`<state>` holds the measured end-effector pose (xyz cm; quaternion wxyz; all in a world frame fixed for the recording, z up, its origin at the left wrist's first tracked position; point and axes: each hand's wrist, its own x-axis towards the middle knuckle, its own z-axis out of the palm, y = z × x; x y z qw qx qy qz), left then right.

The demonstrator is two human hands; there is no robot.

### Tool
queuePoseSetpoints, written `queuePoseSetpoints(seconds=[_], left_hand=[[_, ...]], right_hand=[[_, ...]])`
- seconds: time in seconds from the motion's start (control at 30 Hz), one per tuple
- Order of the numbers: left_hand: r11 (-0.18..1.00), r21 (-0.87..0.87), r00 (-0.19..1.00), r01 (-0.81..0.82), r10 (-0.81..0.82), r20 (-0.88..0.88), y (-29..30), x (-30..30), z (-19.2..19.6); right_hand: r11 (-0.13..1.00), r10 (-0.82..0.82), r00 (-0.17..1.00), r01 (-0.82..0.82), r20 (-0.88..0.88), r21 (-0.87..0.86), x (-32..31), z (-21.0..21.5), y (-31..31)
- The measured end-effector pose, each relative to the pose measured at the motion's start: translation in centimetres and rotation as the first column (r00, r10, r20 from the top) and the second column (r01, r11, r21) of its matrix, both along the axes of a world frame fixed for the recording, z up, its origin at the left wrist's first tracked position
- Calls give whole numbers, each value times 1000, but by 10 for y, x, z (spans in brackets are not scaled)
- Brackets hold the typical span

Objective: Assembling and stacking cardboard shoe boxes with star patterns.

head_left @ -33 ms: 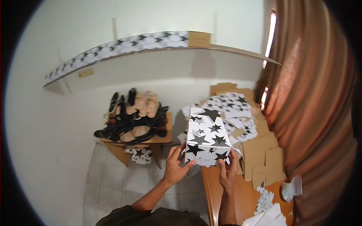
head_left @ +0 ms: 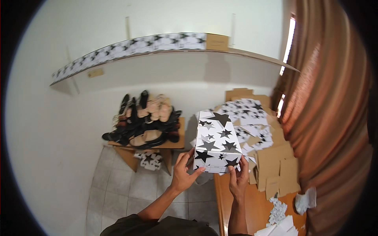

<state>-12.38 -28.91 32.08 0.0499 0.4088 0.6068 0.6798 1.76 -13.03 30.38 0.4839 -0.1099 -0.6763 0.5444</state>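
A closed white shoe box [head_left: 217, 137] with black and grey stars is held up in front of me between both hands. My left hand [head_left: 184, 173] grips its near left corner, thumb along the lower front edge and fingers around the side. On the opposite side, my right hand [head_left: 239, 177] presses its thumb on the front and wraps its fingers around the right side. A lined label panel [head_left: 214, 169] runs along the bottom of the box's front. The underside of the box is hidden.
Shoes [head_left: 147, 122] are heaped on a small wooden table [head_left: 177, 135] at the left. An orange-brown table [head_left: 232, 204] carries flat cardboard [head_left: 269, 167], star-printed sheets [head_left: 246, 112], shredded paper [head_left: 278, 210] and white paper. Star boxes [head_left: 141, 45] and one brown box [head_left: 217, 42] line a wall shelf. Curtains [head_left: 323, 98] hang right.
The room has shifted slightly to the right in the picture. The shoe box and both hands keep nearly the same place and grip.
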Motion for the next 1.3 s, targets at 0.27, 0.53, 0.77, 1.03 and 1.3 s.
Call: queuePoseSetpoints(seconds=[0.27,0.53,0.77,1.03,1.3], left_hand=[[932,-121,937,-340,325,-132,-198,-75,31],[849,117,855,-515,519,-1,-385,-139,61],[725,35,722,-688,688,-75,-525,-185,83],[575,31,551,-818,797,-246,-617,-263,90],[524,40,499,-851,829,-251,-680,-393,106]], right_hand=[[963,187,979,-198,77,181,-118,38,-153],[879,463,886,-464,31,110,-237,74,-339],[766,620,784,-613,29,192,-336,87,-462],[668,739,668,-710,-84,224,-448,88,-557],[639,766,637,-739,-89,214,-590,111,-623]])
